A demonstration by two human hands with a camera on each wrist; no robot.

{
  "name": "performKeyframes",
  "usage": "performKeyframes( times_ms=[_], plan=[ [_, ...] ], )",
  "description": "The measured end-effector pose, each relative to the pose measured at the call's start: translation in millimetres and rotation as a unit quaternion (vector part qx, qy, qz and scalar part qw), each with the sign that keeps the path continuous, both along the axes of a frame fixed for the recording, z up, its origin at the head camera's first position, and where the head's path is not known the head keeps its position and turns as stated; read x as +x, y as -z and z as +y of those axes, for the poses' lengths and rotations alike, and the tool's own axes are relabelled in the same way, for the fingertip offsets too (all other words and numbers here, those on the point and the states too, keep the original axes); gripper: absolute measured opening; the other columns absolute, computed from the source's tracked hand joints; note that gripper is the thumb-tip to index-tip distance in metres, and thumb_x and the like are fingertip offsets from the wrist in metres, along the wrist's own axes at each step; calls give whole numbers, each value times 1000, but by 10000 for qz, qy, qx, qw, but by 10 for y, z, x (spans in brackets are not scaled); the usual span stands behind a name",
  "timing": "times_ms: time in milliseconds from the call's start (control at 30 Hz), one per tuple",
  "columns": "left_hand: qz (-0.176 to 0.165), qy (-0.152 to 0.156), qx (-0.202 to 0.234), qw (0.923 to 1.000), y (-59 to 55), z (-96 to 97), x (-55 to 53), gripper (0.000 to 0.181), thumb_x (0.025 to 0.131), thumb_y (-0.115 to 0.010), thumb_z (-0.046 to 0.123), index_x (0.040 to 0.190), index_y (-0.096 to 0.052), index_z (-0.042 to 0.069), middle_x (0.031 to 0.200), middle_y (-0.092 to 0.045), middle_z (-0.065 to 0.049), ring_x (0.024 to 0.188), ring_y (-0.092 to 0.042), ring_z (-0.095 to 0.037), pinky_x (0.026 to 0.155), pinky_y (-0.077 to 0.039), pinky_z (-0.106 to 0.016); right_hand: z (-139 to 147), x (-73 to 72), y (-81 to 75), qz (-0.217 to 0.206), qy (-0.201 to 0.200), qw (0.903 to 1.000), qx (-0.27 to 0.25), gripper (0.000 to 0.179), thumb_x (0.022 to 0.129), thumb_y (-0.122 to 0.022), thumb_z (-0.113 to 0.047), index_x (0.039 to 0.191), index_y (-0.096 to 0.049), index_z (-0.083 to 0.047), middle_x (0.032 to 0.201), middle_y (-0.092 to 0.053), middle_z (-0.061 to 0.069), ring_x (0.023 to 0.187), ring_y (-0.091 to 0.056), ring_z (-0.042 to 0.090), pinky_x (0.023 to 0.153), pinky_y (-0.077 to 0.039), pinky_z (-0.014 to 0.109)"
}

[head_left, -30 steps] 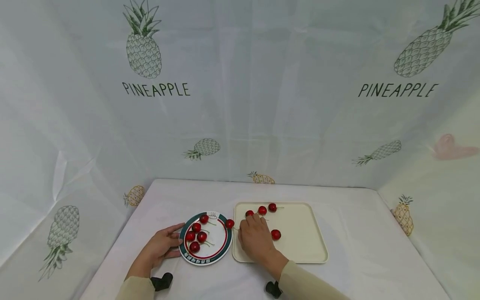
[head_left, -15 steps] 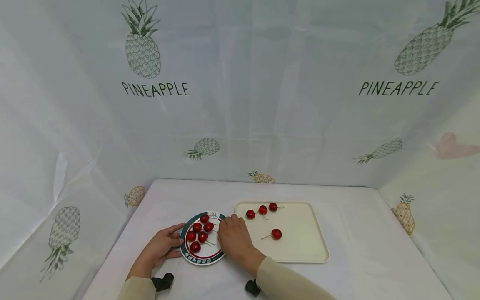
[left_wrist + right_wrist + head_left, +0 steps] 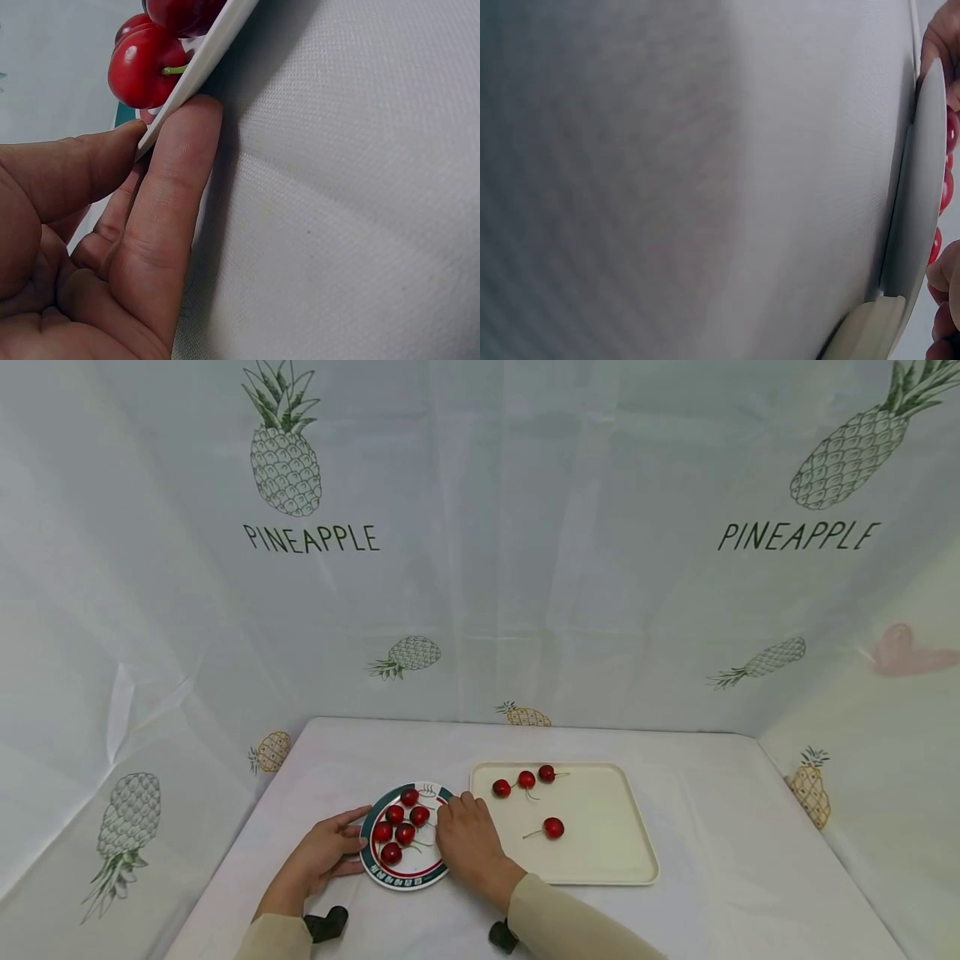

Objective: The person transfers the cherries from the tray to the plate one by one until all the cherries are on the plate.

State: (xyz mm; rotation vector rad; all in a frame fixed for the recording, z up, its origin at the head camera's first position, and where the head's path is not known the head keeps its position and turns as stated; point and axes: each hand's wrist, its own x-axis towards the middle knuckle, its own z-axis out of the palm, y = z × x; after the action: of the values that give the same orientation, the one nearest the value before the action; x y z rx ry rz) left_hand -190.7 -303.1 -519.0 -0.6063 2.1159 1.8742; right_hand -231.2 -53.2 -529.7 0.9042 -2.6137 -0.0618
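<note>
My left hand grips the near-left rim of a round white plate with a green and red border. In the left wrist view the thumb lies above the plate's edge and the fingers below it. Several red cherries with green stems lie on the plate. At its right rim, my right hand has curled fingers and pinches the stem of one cherry, whose fruit sits over the plate. The right wrist view shows the curled fingers just beside a cherry; the stem end is hidden.
A cream rectangular tray stands right of the plate, close to its rim. Several cherries lie on it, most along the back left. Black wrist mounts sit under both wrists. White cloth covers the table; a pineapple-print curtain hangs behind.
My right hand has moved left from the tray to the plate's right rim, bringing a cherry from that rim further onto the plate. It barely moves lately. The left hand keeps its grip.
</note>
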Motion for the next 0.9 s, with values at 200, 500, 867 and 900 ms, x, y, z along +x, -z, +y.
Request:
performKeyframes(
  times_ms=[200,500,867,900],
  plan=[
    [-37,-7,-17,10000,2,-2,-4,55,93,-57,-3,144,-49,15,117,-60,-17,83,-70,-22,74,-61,-43,-1,2,8,-9,-26,10000,69,26,90,-67,-31,103,-65,-8,88,-57,3,82,-42,19,66,-37,28],
    [-8,-10,-18,10000,16,-5,1,55,93,-56,-3,144,-49,15,118,-60,-18,85,-70,-23,74,-61,-43,-9,16,4,-217,-37,9996,151,31,90,-67,-36,108,-66,-10,96,-59,2,87,-43,19,71,-39,28],
    [12,49,-34,10000,-1,-4,15,55,93,-57,-2,144,-48,15,118,-60,-18,85,-70,-23,74,-61,-43,-15,5,16,-103,-37,9998,138,32,87,-70,-36,105,-67,-10,92,-59,2,85,-43,19,70,-39,29],
    [18,71,-19,10000,-3,-5,18,55,93,-57,-2,144,-48,14,119,-60,-18,85,-70,-22,75,-61,-43,-16,6,17,-95,-43,9999,132,32,87,-70,-35,106,-67,-10,93,-59,2,85,-43,19,70,-39,29]
  ],
)
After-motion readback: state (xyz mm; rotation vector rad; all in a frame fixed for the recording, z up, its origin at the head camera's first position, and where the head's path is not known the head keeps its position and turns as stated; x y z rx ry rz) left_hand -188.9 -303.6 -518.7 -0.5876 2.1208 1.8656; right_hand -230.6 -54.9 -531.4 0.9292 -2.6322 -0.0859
